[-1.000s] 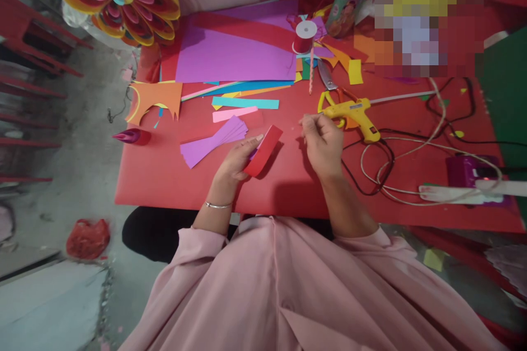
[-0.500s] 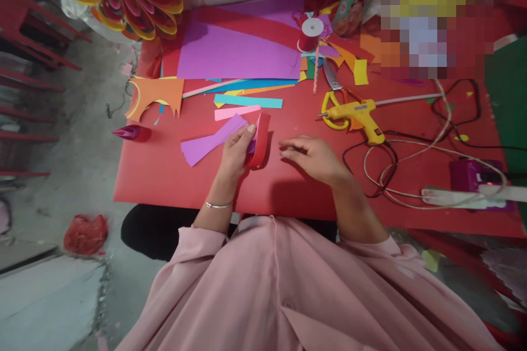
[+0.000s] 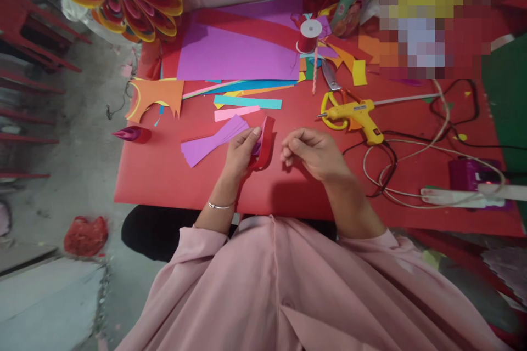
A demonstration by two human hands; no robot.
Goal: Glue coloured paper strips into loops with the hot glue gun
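One curled red paper strip (image 3: 267,140) pinched in our left hand (image 3: 241,152), just above the red bench (image 3: 164,175), centre-near. Our right hand (image 3: 315,151) loosely curled beside it, apparently empty. Strip looks light, floppy, creases easily; we'd hold it at the ends.

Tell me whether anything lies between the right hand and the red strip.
Nothing visible does. Only bare table separates the right hand from the red strip, which the left hand holds.
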